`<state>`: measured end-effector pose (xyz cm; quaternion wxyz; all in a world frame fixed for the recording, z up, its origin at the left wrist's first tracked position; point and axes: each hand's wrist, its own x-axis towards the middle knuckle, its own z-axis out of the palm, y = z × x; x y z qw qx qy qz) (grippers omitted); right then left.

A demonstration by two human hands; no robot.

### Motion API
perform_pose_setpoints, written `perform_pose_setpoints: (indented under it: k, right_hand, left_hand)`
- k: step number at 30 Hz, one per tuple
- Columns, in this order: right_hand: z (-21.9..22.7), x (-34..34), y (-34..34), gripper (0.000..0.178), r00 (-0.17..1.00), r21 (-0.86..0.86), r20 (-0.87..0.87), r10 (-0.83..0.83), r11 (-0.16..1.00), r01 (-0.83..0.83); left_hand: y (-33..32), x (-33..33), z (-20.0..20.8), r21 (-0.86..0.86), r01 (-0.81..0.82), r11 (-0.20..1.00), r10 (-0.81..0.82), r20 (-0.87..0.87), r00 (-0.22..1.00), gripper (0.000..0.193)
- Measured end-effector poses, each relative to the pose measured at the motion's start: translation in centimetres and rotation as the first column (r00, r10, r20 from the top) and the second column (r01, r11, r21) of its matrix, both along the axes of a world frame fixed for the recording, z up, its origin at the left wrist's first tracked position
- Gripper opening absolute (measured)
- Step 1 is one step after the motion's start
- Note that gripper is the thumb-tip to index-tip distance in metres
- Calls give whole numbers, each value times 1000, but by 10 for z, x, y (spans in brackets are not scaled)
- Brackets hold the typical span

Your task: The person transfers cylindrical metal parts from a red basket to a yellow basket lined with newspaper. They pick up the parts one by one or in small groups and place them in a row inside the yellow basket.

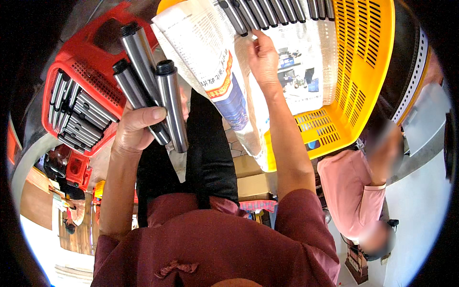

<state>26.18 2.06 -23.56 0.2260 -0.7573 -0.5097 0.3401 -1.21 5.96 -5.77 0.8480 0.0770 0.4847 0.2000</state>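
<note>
My left hand [131, 129] is closed round three shiny metal tubes [171, 91] with black threaded ends, fanned out and tilted upward. Its thumb lies across them; the other fingers are mostly behind. My right hand [263, 57] reaches into a yellow slotted basket [368, 62] lined with newspaper [191, 48]. A row of similar metal tubes [267, 13] lies side by side on the paper, black ends toward me. The curled fingers of my right hand are at the near ends of that row, the index fingertip close to or touching one; whether they grip anything is hidden.
To the left, a red basket [91, 79] holds many more metal tubes [86, 115] in layers. A person in a pink shirt [346, 186] is at the right, near a pale grey bin [428, 117]. Another person [76, 210] appears far left. A cardboard box [253, 186] sits below the yellow basket.
</note>
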Motion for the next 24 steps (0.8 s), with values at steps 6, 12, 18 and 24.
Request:
perform_pose_setpoints:
  k: [6,12,18,24]
  right_hand:
    - [1,-31,0,29,996,27,-31,-89,996,90]
    - [61,-36,12,23,857,-117,-420,-297,955,273]
    - [-1,-37,17,27,922,25,-359,148,989,-149]
    - [-10,-44,26,25,956,-7,-201,212,976,-218]
  left_hand:
    - [0,8,10,20,-15,1000,15,-6,1000,58]
    - [-9,-10,-1,43,-93,995,96,-53,994,58]
    - [-7,-24,4,68,-127,990,128,-22,991,61]
    - [-12,-29,3,103,-210,972,211,0,978,45]
